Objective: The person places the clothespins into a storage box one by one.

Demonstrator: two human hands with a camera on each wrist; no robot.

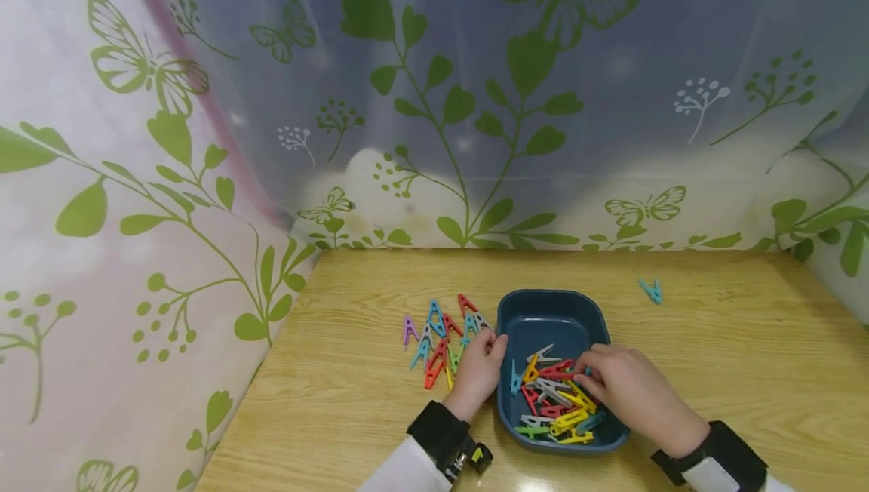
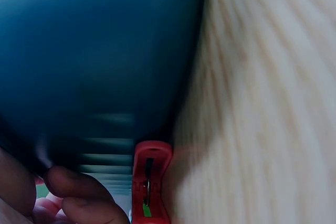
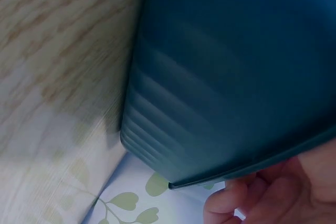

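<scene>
My left hand (image 1: 480, 365) pinches the dark-blue tub (image 1: 551, 332) by its rim.
My right hand (image 1: 627, 380) arches over clothespins (image 1: 569, 422), fingers curled; whether they grip one, I can't tell.

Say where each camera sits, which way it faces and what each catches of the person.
Head: worn on the head, facing forward and down at the table, the bin of pegs and the curtain; left hand and right hand show.
Left wrist: faces the bin's outer wall and a red peg; left fingers show lower left.
Right wrist: faces along the bin's outer wall toward the curtain; right fingers show lower right.
Shared: both wrist views show the bin's outside and the table.
</scene>
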